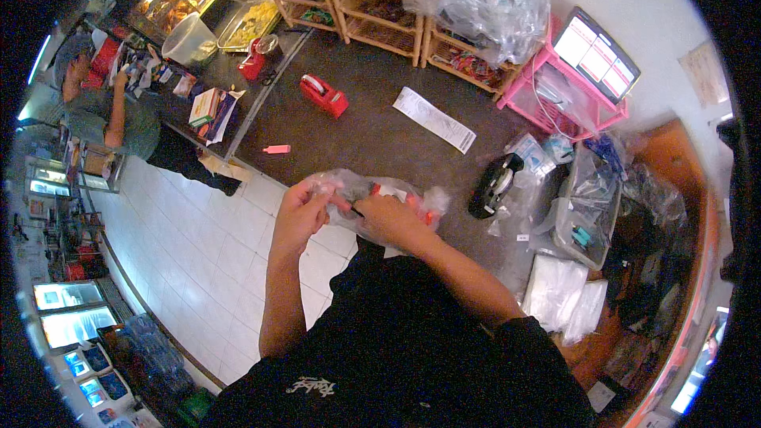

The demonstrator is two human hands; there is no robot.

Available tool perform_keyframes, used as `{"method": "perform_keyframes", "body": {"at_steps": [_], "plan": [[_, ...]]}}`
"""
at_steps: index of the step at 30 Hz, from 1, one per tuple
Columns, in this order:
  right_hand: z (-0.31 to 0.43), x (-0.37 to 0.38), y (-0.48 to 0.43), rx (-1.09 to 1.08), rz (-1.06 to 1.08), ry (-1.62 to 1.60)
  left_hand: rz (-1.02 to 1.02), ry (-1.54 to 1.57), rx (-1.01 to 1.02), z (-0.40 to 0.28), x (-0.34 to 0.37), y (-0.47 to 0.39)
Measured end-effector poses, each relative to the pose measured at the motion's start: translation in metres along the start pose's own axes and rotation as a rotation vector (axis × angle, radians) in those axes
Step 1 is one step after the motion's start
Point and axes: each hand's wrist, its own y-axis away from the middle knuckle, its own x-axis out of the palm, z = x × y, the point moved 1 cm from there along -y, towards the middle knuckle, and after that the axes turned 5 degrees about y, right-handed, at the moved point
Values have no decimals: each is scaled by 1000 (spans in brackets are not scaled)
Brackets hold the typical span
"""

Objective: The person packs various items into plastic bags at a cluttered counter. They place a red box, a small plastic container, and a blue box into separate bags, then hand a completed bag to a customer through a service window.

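A clear plastic bag [348, 181] with red-and-white things inside is held over the front edge of the dark counter [357, 131]. My left hand [300, 208] pinches the bag's left end between thumb and fingers. At the bag's middle, my right hand [389, 217] is curled, its fingers closed on the plastic; a small dark thing shows by its fingertips, too blurred to name. On the counter beyond are a red tape dispenser [324, 96], a long printed paper slip [434, 119] and a pink highlighter [277, 149]. To the right stands a black tape dispenser [495, 186].
Wooden racks [380, 9] line the back, beside a pink basket [565, 95] and a tablet [597, 56]. A clear plastic bin [585, 214] and stacked plastic bags [556, 291] lie right. Another person [134, 125] works at left near food trays [250, 24].
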Motion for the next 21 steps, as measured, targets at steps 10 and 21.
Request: {"method": "perform_keyframes", "body": {"at_steps": [10, 21], "plan": [[4, -49, 22, -67, -151, -264, 146, -18, -134, 10, -23, -2], [-49, 32, 100, -394, 79, -718, 197, 81, -97, 25, -30, -11]]}}
